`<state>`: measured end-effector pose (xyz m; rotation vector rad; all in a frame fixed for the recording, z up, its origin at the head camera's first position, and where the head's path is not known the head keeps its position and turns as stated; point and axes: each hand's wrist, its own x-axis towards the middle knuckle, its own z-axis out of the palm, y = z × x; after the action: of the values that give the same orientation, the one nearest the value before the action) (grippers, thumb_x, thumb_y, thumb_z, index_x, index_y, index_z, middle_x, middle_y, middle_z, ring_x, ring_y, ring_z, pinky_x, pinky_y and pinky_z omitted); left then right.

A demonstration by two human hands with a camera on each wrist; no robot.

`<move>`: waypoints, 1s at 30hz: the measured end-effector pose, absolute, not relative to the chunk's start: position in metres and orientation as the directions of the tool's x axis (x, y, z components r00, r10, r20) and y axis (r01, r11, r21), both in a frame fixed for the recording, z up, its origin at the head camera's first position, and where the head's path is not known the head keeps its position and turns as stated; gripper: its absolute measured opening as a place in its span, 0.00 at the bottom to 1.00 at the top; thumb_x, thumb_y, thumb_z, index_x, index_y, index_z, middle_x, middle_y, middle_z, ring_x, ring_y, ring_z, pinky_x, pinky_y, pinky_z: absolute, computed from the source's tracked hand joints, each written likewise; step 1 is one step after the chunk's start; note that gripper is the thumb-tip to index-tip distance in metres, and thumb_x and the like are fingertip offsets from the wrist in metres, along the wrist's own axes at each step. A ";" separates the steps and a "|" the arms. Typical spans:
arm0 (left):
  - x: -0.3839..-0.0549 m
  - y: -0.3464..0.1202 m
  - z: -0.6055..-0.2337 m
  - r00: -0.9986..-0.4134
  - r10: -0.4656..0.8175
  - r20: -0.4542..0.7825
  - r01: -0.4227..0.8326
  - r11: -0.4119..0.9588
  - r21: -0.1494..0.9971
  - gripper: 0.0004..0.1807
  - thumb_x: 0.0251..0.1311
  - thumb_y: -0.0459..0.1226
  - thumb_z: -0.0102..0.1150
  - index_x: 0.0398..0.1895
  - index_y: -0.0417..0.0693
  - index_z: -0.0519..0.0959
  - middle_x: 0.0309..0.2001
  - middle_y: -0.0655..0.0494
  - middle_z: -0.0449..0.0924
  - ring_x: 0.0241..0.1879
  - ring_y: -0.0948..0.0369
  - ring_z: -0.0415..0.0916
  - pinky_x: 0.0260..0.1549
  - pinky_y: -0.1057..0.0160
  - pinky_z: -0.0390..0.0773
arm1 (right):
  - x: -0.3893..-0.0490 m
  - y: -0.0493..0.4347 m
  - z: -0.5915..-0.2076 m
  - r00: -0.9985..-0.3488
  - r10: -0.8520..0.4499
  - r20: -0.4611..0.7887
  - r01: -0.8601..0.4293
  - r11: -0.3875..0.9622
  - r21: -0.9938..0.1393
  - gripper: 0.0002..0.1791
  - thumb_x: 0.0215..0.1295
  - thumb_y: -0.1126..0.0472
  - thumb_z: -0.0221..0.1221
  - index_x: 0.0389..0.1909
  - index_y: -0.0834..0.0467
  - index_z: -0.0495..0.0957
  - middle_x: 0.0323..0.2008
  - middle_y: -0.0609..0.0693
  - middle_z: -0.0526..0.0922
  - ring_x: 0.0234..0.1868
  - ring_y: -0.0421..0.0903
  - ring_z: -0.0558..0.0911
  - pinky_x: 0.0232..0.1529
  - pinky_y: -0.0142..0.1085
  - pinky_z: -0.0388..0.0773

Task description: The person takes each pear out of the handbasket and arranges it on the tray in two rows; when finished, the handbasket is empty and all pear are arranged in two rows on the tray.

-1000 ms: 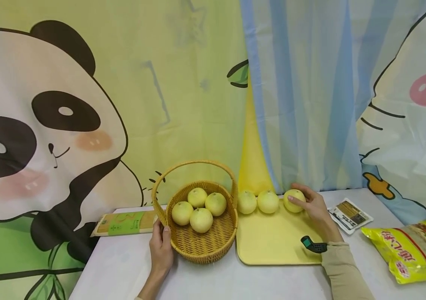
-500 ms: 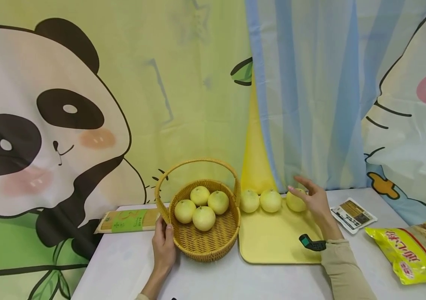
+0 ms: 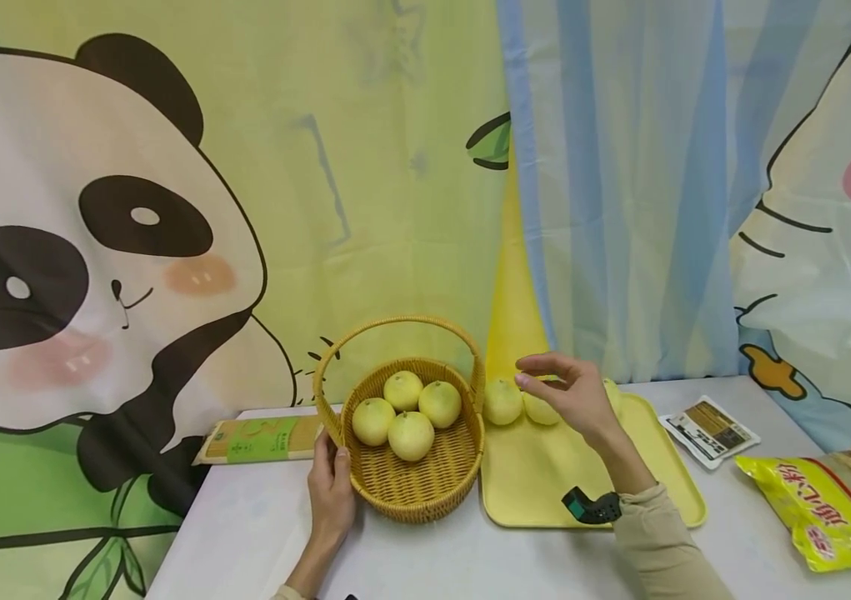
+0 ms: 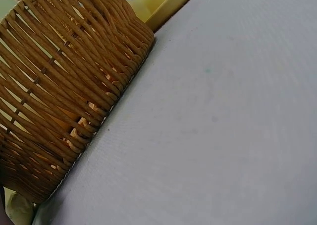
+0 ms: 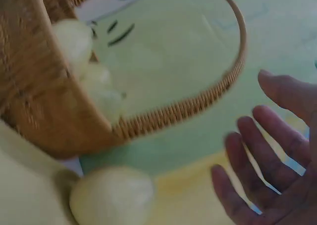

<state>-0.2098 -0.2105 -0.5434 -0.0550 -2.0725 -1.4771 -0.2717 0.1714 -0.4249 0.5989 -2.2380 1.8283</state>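
Observation:
A round wicker basket (image 3: 413, 492) with a tall hoop handle stands on the table. Inside it lie several round, pale yellow-green fruits (image 3: 410, 436). My left hand (image 3: 332, 492) holds the basket's left side, thumb near the rim; the left wrist view shows mostly the woven wall (image 4: 74, 71). To the right is a yellow tray (image 3: 545, 492) with three such fruits along its back edge. Of these, one fruit (image 3: 503, 402) shows fully and the other two are partly hidden. My right hand (image 3: 575, 400) hovers over them, fingers loosely bent and holding nothing; the right wrist view shows its spread fingers (image 5: 262, 150).
A flat noodle pack (image 3: 260, 440) with a green label lies left of the basket. Right of the tray are a small white-and-brown packet (image 3: 710, 429) and a large yellow bag (image 3: 818, 508). A printed curtain (image 3: 395, 208) hangs behind the table.
My right hand has let go of the rightmost fruit, lifted off it and moved left over the middle one. The left hand and basket have kept their place, while the head view has shifted slightly.

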 end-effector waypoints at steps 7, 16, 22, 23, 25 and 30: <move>-0.211 -0.211 -0.544 -0.823 -0.295 0.485 0.364 0.383 0.849 0.28 0.81 0.31 0.43 0.81 0.46 0.63 0.74 0.39 0.73 0.70 0.46 0.75 0.60 0.84 0.69 | -0.260 0.123 -0.417 -0.828 -0.468 0.308 -0.422 0.160 -0.892 0.22 0.71 0.56 0.70 0.64 0.55 0.83 0.61 0.59 0.86 0.61 0.56 0.85 0.59 0.44 0.86; -0.210 -0.210 -0.542 -0.835 -0.300 0.462 0.341 0.378 0.861 0.28 0.81 0.31 0.43 0.81 0.46 0.63 0.74 0.40 0.73 0.71 0.47 0.74 0.61 0.84 0.69 | -0.269 0.075 -0.416 -0.764 -0.611 0.209 -0.475 0.313 -0.823 0.38 0.63 0.46 0.76 0.72 0.51 0.76 0.71 0.55 0.79 0.72 0.57 0.77 0.65 0.58 0.81; -0.210 -0.211 -0.542 -0.831 -0.301 0.467 0.341 0.387 0.857 0.28 0.81 0.30 0.43 0.81 0.46 0.64 0.74 0.40 0.73 0.70 0.47 0.74 0.61 0.84 0.68 | -0.276 0.051 -0.417 -0.760 -0.629 0.165 -0.497 0.398 -0.771 0.41 0.59 0.45 0.78 0.71 0.54 0.77 0.70 0.54 0.79 0.71 0.60 0.77 0.67 0.61 0.78; -0.210 -0.211 -0.542 -0.831 -0.300 0.468 0.342 0.386 0.857 0.28 0.81 0.30 0.43 0.81 0.45 0.64 0.74 0.40 0.74 0.70 0.47 0.74 0.61 0.84 0.69 | -0.277 0.047 -0.416 -0.761 -0.632 0.149 -0.488 0.406 -0.773 0.41 0.59 0.46 0.78 0.71 0.55 0.77 0.70 0.55 0.79 0.72 0.61 0.77 0.68 0.61 0.77; -0.210 -0.211 -0.542 -0.832 -0.296 0.470 0.346 0.386 0.855 0.28 0.80 0.30 0.43 0.81 0.45 0.64 0.74 0.39 0.73 0.71 0.47 0.74 0.61 0.84 0.68 | -0.280 0.041 -0.416 -0.761 -0.636 0.125 -0.483 0.428 -0.764 0.43 0.58 0.47 0.79 0.72 0.57 0.76 0.71 0.56 0.79 0.72 0.62 0.76 0.70 0.60 0.76; -0.209 -0.212 -0.543 -0.840 -0.299 0.453 0.331 0.381 0.864 0.28 0.80 0.30 0.43 0.81 0.45 0.63 0.75 0.40 0.72 0.72 0.48 0.72 0.63 0.83 0.67 | -0.289 0.028 -0.423 -0.760 -0.645 0.077 -0.481 0.480 -0.734 0.46 0.55 0.48 0.80 0.72 0.61 0.75 0.70 0.58 0.80 0.73 0.60 0.76 0.73 0.55 0.74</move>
<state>-0.2088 -0.2115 -0.5427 -0.0271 -2.0913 -1.4895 -0.2890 0.0276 -0.4232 1.1124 -2.8782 1.3119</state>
